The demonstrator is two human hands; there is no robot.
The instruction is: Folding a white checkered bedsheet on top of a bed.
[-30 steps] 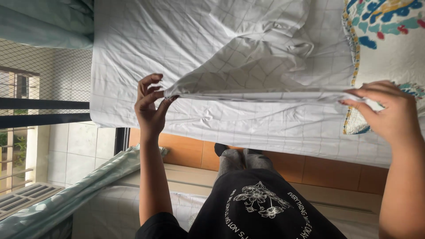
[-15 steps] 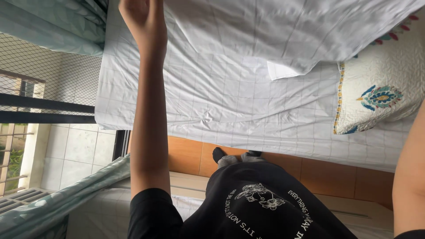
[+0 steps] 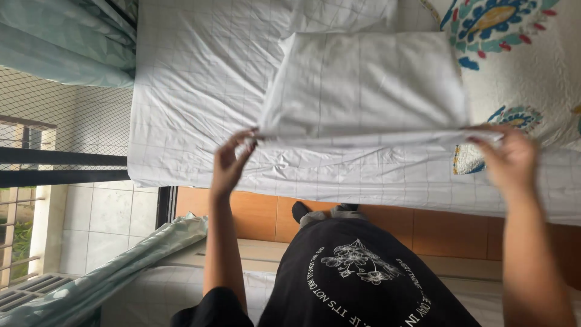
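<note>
A folded white sheet [image 3: 363,85] with a faint grid pattern lies flat over the bed, its near edge lifted. My left hand [image 3: 231,162] pinches the sheet's near left corner. My right hand [image 3: 507,158] grips the near right corner. Both arms reach forward from my body, which wears a black printed shirt [image 3: 363,278]. Under the folded sheet a white grid-patterned bed sheet [image 3: 193,85] covers the mattress.
A quilt with blue and orange floral print [image 3: 520,54] lies at the right of the bed. The wooden bed frame [image 3: 260,215] runs below the mattress edge. Pale green curtains [image 3: 66,36] hang at the left beside a meshed window [image 3: 54,127]. Tiled floor [image 3: 109,224] shows at lower left.
Both hands swung the sheet up and over, then came back down. The sheet now lies in a smaller, neater rectangle, held by its near corners.
</note>
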